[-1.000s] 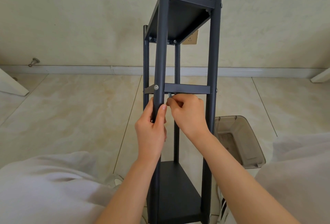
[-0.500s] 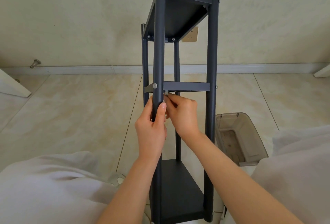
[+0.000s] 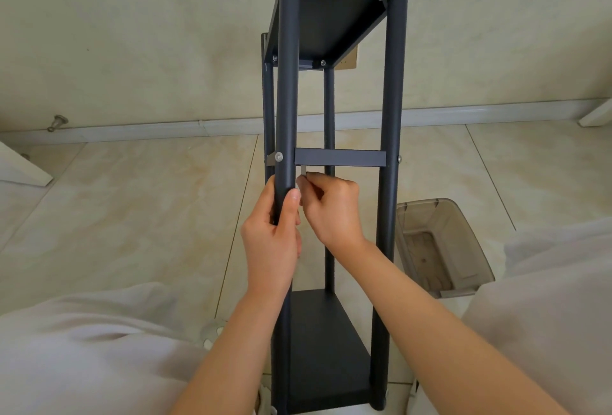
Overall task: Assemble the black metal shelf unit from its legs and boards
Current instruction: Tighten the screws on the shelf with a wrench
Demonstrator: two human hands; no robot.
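**Item: shelf unit [image 3: 390,90], black metal, standing on the floor tiles. Reference point: middle board [image 3: 340,157].**

- Change: right hand [image 3: 334,212], just under the middle board's left end, has rolled at the wrist. A second ago it showed as a closed fist with the knuckles up. Now its fingertips are drawn together towards the front leg [image 3: 288,83], pinching a small silver key [image 3: 303,171] whose tip points up at the board's underside.
- Meaning: probably another part-turn on a fastener under that corner. This looks like the tightening stage, with the frame otherwise together.
- Left hand [image 3: 271,242]: below the middle board, wrapped round the front leg with the thumb lying up its right side. The grasp is unchanged across all frames.
- Screw [image 3: 279,156]: silver head in the front leg, level with the middle board, apparently seated.
- Top board [image 3: 328,17]: above the middle board, bolted in.
- Bottom board [image 3: 324,348]: well below it, in place.
- Bin [image 3: 425,204]: clear plastic, on the floor below and right of the middle board, outside the legs.
- Other difference: the view sits slightly lower, so the leg tops are now cut off.
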